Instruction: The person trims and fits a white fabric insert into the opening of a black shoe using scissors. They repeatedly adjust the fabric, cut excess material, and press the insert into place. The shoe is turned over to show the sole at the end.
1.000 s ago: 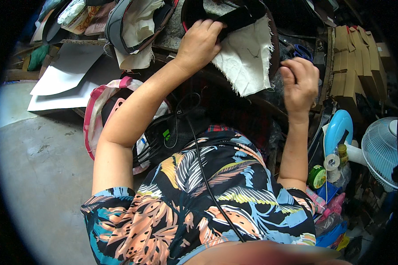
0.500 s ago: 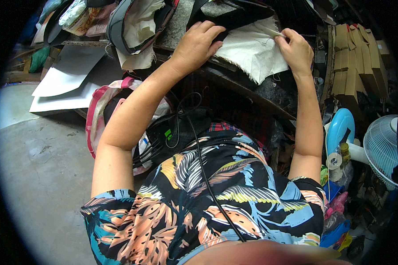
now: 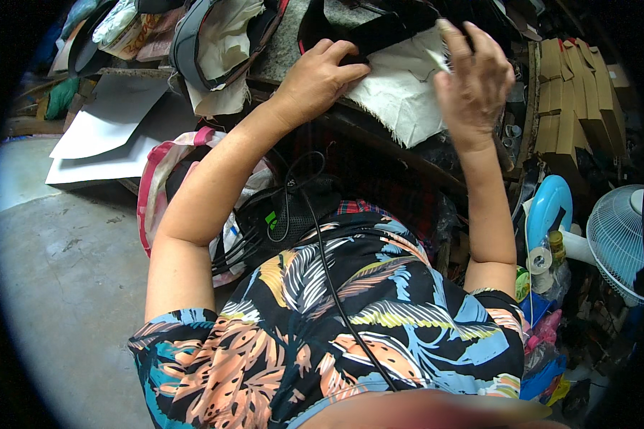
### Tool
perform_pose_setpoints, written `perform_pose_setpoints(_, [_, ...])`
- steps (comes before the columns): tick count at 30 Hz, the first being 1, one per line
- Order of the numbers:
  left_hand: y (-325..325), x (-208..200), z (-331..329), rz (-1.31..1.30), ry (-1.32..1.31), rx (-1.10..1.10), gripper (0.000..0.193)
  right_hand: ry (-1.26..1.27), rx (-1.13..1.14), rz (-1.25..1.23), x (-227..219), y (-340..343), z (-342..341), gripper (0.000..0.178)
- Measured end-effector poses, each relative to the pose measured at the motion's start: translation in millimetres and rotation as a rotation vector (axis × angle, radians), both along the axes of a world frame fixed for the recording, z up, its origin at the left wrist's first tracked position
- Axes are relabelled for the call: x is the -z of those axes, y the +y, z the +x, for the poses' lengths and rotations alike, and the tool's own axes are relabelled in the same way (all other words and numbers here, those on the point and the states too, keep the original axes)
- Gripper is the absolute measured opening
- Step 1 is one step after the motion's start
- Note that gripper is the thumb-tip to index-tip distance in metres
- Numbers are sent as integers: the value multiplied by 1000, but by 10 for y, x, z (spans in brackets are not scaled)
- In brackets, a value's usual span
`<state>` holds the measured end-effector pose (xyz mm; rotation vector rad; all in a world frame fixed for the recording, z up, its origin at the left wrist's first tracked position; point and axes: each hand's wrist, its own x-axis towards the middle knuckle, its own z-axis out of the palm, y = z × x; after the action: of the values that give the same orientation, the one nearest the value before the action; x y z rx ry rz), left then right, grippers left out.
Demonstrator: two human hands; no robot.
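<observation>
At the workbench's edge lies a frayed white cloth, with a curved black piece running along its far side. My left hand is closed, thumb against fingers, at the cloth's left end where it meets the black piece. Its fingertips grip that edge; exactly which layers they pinch is hidden. Over the cloth's right edge, my right hand is raised with its fingers apart and somewhat blurred, and nothing shows in it. A similar black curved piece with white cloth inside lies to the left.
White sheets jut out at the left, above a pink-edged bag. Brown cardboard boxes stack at the right. Below them stand a white fan and a blue ring-shaped thing. A black cable hangs down my front.
My right hand has let go of the white cloth's right side and lifted, fingers spreading. The cloth's right corner has shifted left and down. My left hand stays nearly in place.
</observation>
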<state>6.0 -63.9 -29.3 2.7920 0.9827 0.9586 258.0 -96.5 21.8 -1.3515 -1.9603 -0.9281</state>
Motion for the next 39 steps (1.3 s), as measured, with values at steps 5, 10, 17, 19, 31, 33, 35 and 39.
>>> perform_pose_setpoints(5, [-26,3,-22,-37,110,-56,31,-79,-493,-204,219,10,-403,53])
perform_pose_setpoints(10, [-12,29,-50,26,13,66,34,178,-379,-416,335,32,-113,52])
perform_pose_setpoints(17, [-116,-20,-116,15,32,167,33,152,-356,-529,371,41,-29,44])
perform_pose_setpoints(19, [-159,-51,-135,-89,-65,181,36,139,-340,-537,350,16,-32,39])
perform_pose_setpoints(31, [-127,-140,12,-62,86,21,32,415,-520,-633,126,-290,86,23])
perform_pose_setpoints(33, [-123,-139,23,-22,124,41,32,502,-520,-685,11,-389,104,22])
perform_pose_setpoints(35, [-107,-141,28,4,194,63,33,484,-540,-645,-90,-430,68,20])
perform_pose_setpoints(39, [-101,-142,-28,-1,150,100,31,314,-602,-515,-167,-461,-16,18])
